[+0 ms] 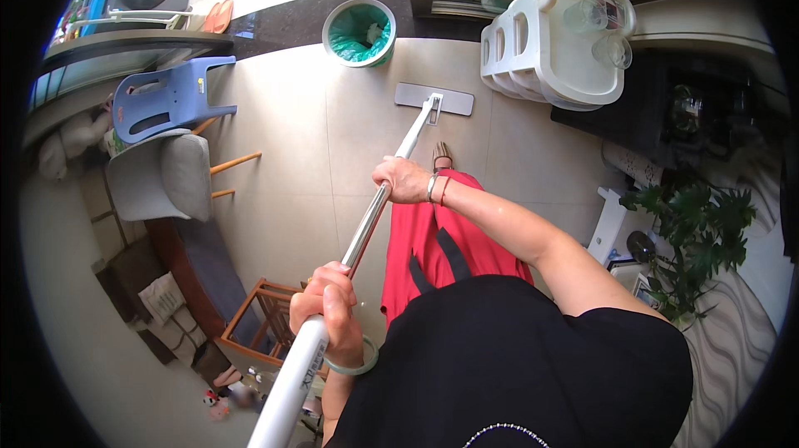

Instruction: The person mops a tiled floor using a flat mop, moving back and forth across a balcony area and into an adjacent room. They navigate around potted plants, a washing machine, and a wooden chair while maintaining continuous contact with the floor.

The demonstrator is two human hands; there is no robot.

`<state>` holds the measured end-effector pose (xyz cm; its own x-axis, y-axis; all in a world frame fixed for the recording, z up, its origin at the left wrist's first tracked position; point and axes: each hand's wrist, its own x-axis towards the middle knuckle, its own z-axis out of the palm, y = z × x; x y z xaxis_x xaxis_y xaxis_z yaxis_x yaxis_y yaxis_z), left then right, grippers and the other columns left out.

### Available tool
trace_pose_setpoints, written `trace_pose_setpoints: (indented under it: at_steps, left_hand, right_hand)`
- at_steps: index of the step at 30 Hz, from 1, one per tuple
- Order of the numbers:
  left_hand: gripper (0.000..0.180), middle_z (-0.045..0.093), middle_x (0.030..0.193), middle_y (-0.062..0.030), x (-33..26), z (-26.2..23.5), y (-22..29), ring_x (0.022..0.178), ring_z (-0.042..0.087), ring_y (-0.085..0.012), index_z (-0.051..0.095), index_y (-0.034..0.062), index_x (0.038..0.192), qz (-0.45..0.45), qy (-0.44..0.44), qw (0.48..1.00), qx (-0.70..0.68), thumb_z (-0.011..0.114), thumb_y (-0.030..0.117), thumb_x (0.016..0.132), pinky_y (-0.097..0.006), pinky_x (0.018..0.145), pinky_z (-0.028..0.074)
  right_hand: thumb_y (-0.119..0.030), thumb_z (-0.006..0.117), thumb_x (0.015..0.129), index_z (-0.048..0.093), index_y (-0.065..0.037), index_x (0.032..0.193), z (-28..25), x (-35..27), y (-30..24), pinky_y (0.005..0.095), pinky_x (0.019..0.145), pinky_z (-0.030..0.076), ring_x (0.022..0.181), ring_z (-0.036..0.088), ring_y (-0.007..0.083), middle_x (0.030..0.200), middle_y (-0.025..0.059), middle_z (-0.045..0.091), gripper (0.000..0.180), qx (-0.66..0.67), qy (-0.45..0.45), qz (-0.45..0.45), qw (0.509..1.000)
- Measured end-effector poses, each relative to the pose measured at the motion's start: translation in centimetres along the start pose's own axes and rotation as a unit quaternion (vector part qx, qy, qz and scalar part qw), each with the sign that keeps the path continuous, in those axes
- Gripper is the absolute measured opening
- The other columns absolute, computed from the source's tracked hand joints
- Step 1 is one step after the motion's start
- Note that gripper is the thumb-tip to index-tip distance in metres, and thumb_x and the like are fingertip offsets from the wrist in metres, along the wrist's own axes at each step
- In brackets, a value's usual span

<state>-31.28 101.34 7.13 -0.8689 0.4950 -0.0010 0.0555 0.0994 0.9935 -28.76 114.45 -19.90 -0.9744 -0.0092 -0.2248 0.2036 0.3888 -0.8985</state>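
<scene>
A flat mop (360, 236) with a white and silver pole runs diagonally from the lower left up to its grey rectangular head (456, 102), which lies flat on the tiled floor. My left hand (330, 305), with a pale green bangle at its wrist, is wrapped round the upper, white part of the pole. Farther down, my right hand (404, 180) grips the pole where silver meets white; a bracelet and a red string circle that wrist. The mop head rests ahead of my sandalled foot (443, 155).
Beyond the mop stands a waste bin (359, 32) lined with a green bag. A white plastic rack (553, 40) holding clear glasses is at the right. Leftward are a blue plastic chair (171, 94) and a grey chair (171, 178). A leafy plant (695, 223) stands right of me.
</scene>
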Motion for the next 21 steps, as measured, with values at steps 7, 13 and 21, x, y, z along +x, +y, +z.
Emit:
trace_pose_setpoints:
  at_steps: [7,13,21]
  left_hand:
    - [0.023,0.035,0.061,0.0004,1.0,2.2,-0.4,0.062,0.036,-0.0101,0.033,0.0124,0.073,0.063,0.068,0.992,-0.084,0.047,0.006,0.091,-0.039,0.085,0.038]
    - [0.021,0.038,0.062,-0.0015,1.9,5.6,-5.0,0.065,0.04,-0.0113,0.033,0.0116,0.077,0.067,0.102,0.989,-0.083,0.046,0.006,0.092,-0.041,0.09,0.04]
    - [0.018,0.043,0.061,-0.0029,0.3,8.2,-9.1,0.061,0.044,-0.0115,0.036,0.0093,0.079,0.103,0.054,0.993,-0.027,0.044,-0.001,0.092,-0.045,0.09,0.045]
  right_hand:
    - [-0.019,0.054,0.078,0.061,-0.008,0.07,-4.0,0.6,-1.5,0.0498,0.074,0.051,0.089,0.059,0.0359,0.076,0.0156,0.062,0.015,-0.038,-0.011,-0.01,0.999]
    - [-0.022,0.061,0.077,0.065,-0.01,0.074,-8.2,3.6,4.1,0.0437,0.079,0.052,0.093,0.06,0.0329,0.08,0.0141,0.064,0.013,-0.131,-0.007,-0.024,0.991]
    - [-0.015,0.06,0.073,0.054,-0.01,0.066,-8.0,2.0,9.5,0.0402,0.073,0.052,0.084,0.058,0.0302,0.073,0.0086,0.06,0.011,-0.123,0.052,-0.064,0.989]
